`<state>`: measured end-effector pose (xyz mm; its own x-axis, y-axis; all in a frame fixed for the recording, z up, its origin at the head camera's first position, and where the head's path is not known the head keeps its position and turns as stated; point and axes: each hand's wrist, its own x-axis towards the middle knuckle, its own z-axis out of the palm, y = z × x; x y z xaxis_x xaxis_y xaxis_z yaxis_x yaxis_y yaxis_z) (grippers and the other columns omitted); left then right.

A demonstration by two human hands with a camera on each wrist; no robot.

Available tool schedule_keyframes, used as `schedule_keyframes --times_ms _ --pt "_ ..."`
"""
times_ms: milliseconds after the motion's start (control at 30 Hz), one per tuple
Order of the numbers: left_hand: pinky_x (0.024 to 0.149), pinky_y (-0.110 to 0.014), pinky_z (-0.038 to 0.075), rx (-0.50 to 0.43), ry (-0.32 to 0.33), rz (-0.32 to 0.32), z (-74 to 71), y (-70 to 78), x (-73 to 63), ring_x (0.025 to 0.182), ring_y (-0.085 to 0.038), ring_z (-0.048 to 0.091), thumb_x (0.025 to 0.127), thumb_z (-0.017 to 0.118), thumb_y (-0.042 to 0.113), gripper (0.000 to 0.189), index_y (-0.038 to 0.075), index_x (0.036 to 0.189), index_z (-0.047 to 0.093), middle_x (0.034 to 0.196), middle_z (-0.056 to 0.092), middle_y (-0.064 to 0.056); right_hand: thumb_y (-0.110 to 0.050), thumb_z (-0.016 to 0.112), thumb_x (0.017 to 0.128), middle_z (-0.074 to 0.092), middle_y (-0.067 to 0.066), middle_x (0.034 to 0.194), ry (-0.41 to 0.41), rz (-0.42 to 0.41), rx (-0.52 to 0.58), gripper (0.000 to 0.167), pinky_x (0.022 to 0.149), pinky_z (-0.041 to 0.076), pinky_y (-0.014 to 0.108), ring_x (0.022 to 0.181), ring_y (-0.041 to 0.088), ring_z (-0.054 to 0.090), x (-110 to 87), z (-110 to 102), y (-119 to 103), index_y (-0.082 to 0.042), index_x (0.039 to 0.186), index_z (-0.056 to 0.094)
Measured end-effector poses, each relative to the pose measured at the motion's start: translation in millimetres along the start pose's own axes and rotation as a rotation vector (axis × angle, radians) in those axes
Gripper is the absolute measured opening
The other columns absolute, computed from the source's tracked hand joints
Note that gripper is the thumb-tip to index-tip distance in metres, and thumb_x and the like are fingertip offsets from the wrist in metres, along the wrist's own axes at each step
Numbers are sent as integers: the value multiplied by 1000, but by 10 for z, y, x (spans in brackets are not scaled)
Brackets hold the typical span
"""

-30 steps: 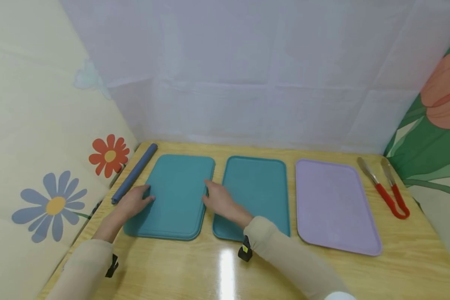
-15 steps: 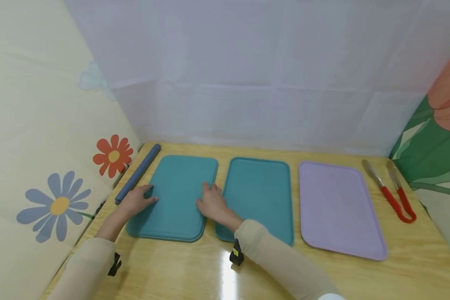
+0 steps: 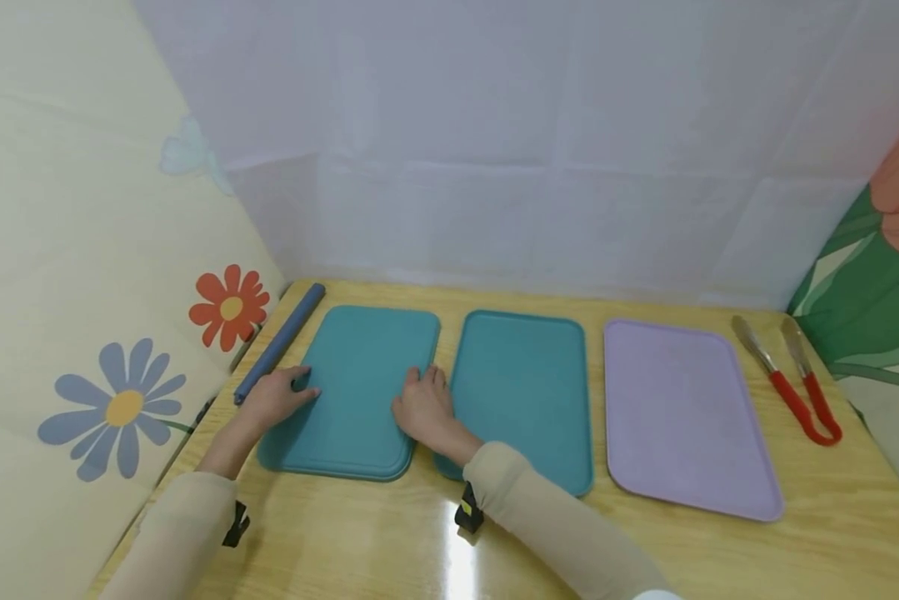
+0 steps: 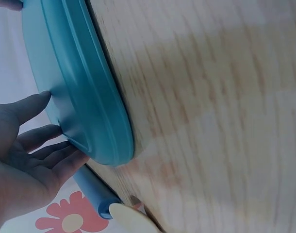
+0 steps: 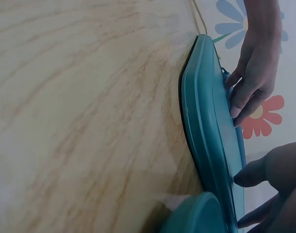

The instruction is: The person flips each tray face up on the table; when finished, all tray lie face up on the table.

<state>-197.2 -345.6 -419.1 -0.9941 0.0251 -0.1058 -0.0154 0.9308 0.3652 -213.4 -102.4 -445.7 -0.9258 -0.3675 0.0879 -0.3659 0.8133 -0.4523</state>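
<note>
A teal rounded rectangular tray (image 3: 362, 358) lies on the table at left, its raised smooth face up. A double rim line runs round its side in the left wrist view, where the tray (image 4: 82, 82) looks like two stacked pieces; I cannot tell for sure. My left hand (image 3: 272, 400) touches its left edge, thumb on top, fingers nearly straight along the side. On the right edge rests my right hand (image 3: 425, 410), fingertips on the top face. The right wrist view shows my right hand's thumb and finger (image 5: 279, 179) lightly touching the tray (image 5: 204, 107).
Right beside it lies a second teal tray (image 3: 524, 383), rim up, partly under my right forearm. Further right are a purple tray (image 3: 681, 408) and red-handled metal tongs (image 3: 805, 400). A blue rod-shaped roll (image 3: 280, 343) lies along the left edge, near a flowered cloth (image 3: 149, 208).
My right hand has shifted from the tray's right side onto its top face. The left hand stays at the left edge. The head view has turned slightly.
</note>
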Motion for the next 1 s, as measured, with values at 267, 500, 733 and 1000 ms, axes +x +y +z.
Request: schedule_keyframes --times_ms 267,500,733,1000 --pt "95 -64 38 -14 8 -15 33 6 -7 121 -57 39 94 59 21 59 -17 135 42 134 40 -41 -12 54 91 49 31 128 -31 61 284 39 107 34 46 130 42 36 31 -35 25 11 122 56" --pt "101 -65 31 -44 12 -8 92 36 -32 126 -58 33 95 57 20 61 -20 136 36 138 32 -44 -13 55 91 51 24 127 -36 128 453 43 108 34 44 132 37 35 21 -44 44 8 128 54" --pt "102 -64 30 -63 9 -29 101 74 -26 125 -58 32 94 56 21 63 -21 135 35 137 31 -45 -13 58 89 56 17 122 -13 186 536 37 102 39 41 123 32 43 27 -51 34 3 123 58" --pt "104 -62 30 -83 88 -18 116 59 19 126 -56 35 93 57 16 54 -19 133 43 134 40 -41 -15 60 91 54 15 124 21 271 702 34 98 43 42 119 29 47 32 -46 40 -2 122 59"
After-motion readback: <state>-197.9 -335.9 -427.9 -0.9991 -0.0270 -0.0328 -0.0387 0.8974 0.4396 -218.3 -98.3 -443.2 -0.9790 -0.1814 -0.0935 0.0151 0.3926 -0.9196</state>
